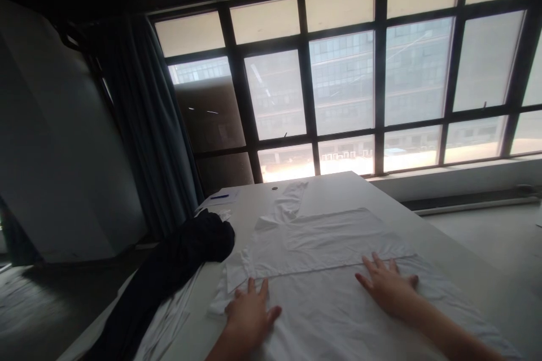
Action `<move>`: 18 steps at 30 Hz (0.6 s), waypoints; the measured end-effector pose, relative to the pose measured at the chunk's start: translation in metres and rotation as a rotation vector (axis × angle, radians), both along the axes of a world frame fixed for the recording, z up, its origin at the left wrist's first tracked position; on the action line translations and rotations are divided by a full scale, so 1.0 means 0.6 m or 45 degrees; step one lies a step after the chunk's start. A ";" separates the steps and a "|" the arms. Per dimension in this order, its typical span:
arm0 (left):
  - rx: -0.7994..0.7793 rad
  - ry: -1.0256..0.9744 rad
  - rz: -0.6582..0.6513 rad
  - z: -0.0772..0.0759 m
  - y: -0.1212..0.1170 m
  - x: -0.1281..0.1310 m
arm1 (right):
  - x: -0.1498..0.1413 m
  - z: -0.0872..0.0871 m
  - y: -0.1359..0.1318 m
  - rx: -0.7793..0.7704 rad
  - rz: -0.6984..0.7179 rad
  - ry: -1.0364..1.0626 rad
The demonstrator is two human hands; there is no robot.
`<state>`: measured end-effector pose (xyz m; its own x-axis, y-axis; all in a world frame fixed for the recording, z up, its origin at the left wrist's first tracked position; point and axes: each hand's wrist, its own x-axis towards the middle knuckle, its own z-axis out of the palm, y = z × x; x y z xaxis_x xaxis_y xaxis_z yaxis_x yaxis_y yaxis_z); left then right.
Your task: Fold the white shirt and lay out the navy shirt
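Two hands held apart, fingers spread: left hand (pixel 249 316) and right hand (pixel 387 287) pressed flat on white shirt (pixel 322 248), seemingly to smooth fold; black garment (pixel 199 242) heaped beyond left hand.

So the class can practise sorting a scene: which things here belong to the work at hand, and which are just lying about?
Belongs to the work: the folded white shirt; the left hand and the right hand, both spread flat on it.

Lying about: the bunched black garment; the white fabric beneath it; the sheet of paper and the blue pen at the far side.
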<state>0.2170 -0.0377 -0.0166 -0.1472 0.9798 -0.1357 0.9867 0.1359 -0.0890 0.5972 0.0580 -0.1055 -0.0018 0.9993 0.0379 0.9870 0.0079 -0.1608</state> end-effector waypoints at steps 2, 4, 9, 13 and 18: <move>-0.094 -0.053 0.038 0.000 -0.006 -0.001 | -0.020 0.001 -0.009 -0.007 -0.041 -0.016; -0.118 -0.086 0.037 -0.004 -0.001 -0.007 | -0.031 0.005 -0.011 0.006 -0.074 -0.037; -0.020 -0.136 -0.019 -0.038 0.038 -0.030 | -0.037 0.019 0.012 -0.026 -0.093 -0.034; 0.105 -0.142 -0.055 -0.063 0.081 -0.045 | -0.040 0.026 0.049 -0.018 -0.083 -0.018; 0.260 -0.140 -0.127 -0.065 0.133 -0.069 | -0.050 0.037 0.109 -0.030 -0.044 0.000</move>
<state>0.1757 0.0421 -0.0557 -0.0439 0.9974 0.0566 0.9984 0.0418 0.0386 0.5675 0.1235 -0.0835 0.0326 0.9994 0.0144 0.9866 -0.0299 -0.1602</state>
